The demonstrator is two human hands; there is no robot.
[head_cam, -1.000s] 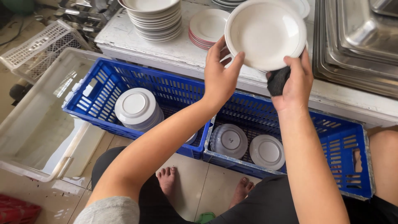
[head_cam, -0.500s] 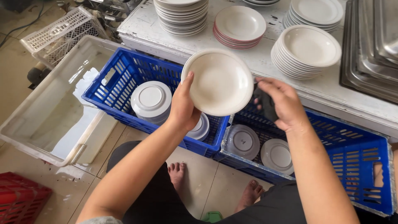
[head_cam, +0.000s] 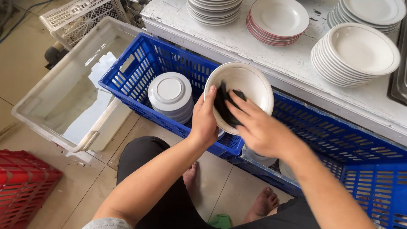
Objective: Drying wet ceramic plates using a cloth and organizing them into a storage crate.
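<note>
My left hand (head_cam: 204, 118) grips the near rim of a white bowl (head_cam: 251, 85), tilted with its hollow facing me, above the blue crates. My right hand (head_cam: 257, 126) presses a dark cloth (head_cam: 224, 107) into the bowl's hollow. A stack of upturned white bowls (head_cam: 170, 96) stands in the left blue crate (head_cam: 131, 72) just left of my left hand. More white dishes lie in the right blue crate (head_cam: 373, 186), mostly hidden under my right arm.
A white worn table (head_cam: 271, 51) behind the crates carries a stack of white bowls (head_cam: 360, 53) and a stack of pink-rimmed plates (head_cam: 277, 21). A white tub of water (head_cam: 63, 97) stands at left, a red crate (head_cam: 21, 186) at lower left. My bare feet rest on the tiled floor.
The bowl has come down toward me from above the table. My right hand, apart from it before, has moved in and now presses the dark cloth inside it.
</note>
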